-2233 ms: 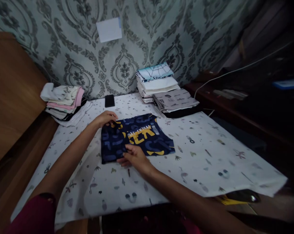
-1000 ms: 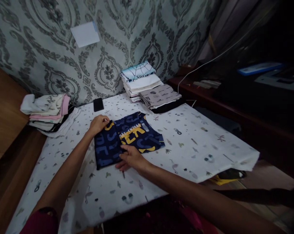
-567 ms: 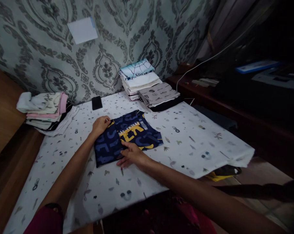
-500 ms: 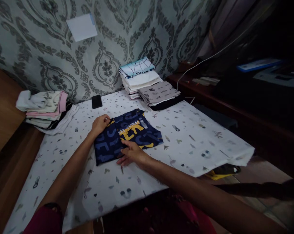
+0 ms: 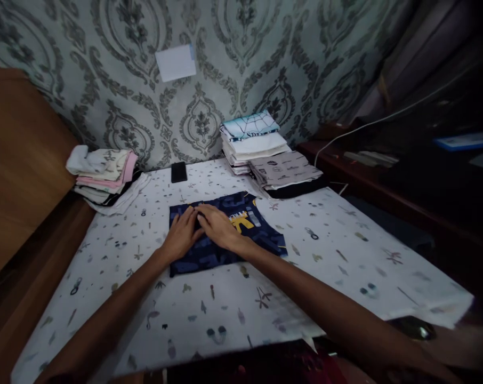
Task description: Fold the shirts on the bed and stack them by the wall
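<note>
A navy sleeveless shirt with yellow and white lettering lies folded flat on the patterned white cloth. My left hand rests on its left part, palm down, fingers stretched out. Beside it my right hand lies flat on the middle of the shirt, its fingertips touching or close to those of the left. Both hands are open, and neither grips the fabric. Part of the lettering is hidden beneath the right hand and forearm.
A stack of folded clothes stands at the back, with a grey printed garment in front. More folded clothes are piled at the left by a wooden panel. A black phone lies near the wall. A white cable runs at right.
My right hand has moved from the shirt's near edge up onto its middle, next to the left. The left hand has flattened onto the fabric. The camera view has shifted left.
</note>
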Demonstrator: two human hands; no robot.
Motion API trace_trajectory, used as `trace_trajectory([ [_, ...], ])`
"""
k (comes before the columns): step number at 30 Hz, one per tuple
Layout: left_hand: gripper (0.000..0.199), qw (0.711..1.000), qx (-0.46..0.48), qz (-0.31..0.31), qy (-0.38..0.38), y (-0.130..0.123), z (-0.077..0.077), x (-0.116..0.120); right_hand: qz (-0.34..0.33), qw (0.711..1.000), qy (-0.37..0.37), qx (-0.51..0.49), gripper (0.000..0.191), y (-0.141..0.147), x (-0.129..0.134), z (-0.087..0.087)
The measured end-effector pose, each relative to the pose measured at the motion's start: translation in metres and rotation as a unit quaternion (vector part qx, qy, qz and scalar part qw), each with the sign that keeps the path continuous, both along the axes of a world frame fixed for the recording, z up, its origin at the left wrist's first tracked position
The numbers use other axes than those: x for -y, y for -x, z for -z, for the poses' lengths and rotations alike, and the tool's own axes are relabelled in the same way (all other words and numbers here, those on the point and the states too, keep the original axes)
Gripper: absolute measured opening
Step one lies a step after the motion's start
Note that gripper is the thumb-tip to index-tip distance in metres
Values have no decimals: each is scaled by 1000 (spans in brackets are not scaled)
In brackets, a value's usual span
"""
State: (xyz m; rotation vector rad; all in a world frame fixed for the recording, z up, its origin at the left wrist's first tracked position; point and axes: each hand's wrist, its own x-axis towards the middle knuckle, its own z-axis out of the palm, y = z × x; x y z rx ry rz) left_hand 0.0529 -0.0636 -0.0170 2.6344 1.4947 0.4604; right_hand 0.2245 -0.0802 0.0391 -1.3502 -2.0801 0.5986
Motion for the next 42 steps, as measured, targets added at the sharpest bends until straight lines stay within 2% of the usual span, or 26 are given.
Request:
trace_trajectory([
  [4,57,1000,-18,2,10,-8,8,5,-16,992,37,117,49,31,-34,17],
  [8,43,1000,24,14,-6,2,4,0,2,991,35,127,50,32,-42,36],
  [10,34,998,65,5,-10,15,-3,-13,3,992,25,124,51,30,-42,42],
  [13,28,988,132,-78,15,41,-14,-48,-2,991,13,137,51,29,-41,46],
  [15,22,981,154,-109,53,53,-18,-72,-4,990,8,144,52,29,-40,46],
  [19,10,977,161,-85,111,59,-16,-100,-4,989,7,145,54,29,-40,46],
  [27,9,969,213,-39,117,50,-22,-97,-13,989,3,145,58,27,-39,46],
  [33,15,952,254,0,168,52,-17,-100,-7,988,-4,155,57,27,-40,48],
  [38,26,946,255,-11,199,65,-16,-97,-14,987,-8,163,56,28,-41,50],
  [42,36,952,257,-20,165,71,-21,-83,-18,987,-13,159,57,28,-42,54],
])
